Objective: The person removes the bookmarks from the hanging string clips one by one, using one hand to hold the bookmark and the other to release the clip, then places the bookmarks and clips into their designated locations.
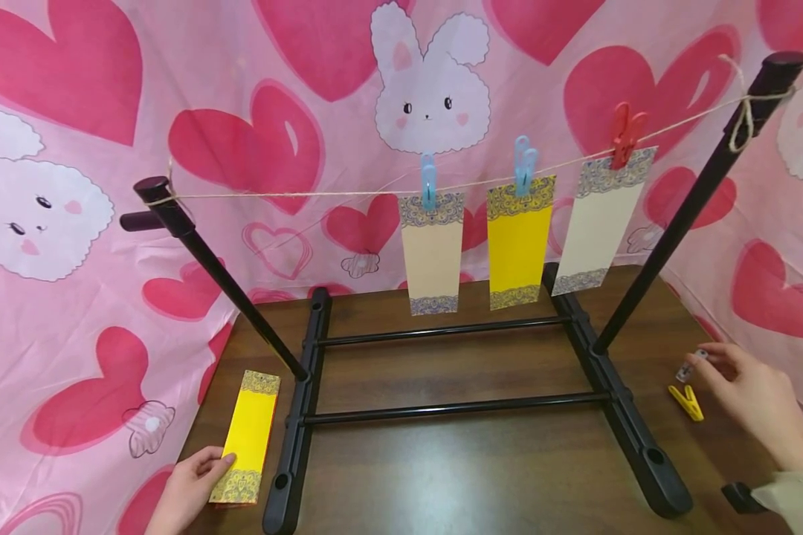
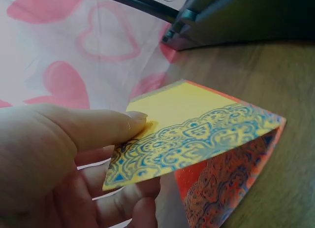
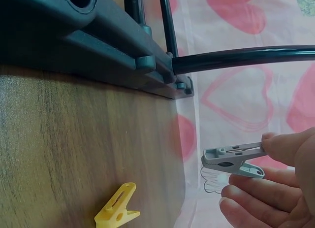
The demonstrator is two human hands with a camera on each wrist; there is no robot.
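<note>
My left hand (image 1: 190, 484) pinches the near left edge of a yellow card (image 1: 249, 427) with patterned ends, beside the rack's left foot. In the left wrist view the thumb lies on top of the yellow card (image 2: 182, 124) and fingers are beneath it; its near end is lifted off a red card (image 2: 216, 188) below. At the far right, my right hand (image 1: 756, 394) holds a grey clothespin (image 3: 234, 158) between thumb and fingers, above the table. Close by, a yellow clothespin (image 1: 686, 403) lies on the wood.
A black rack (image 1: 455, 409) stands on the wooden table with a string (image 1: 294, 195) between its posts. From it hang a beige card (image 1: 433, 256) and a yellow card (image 1: 518, 249) on blue clothespins, and a white card (image 1: 598, 223) on a red clothespin (image 1: 622, 148). Pink heart-patterned cloth surrounds the table.
</note>
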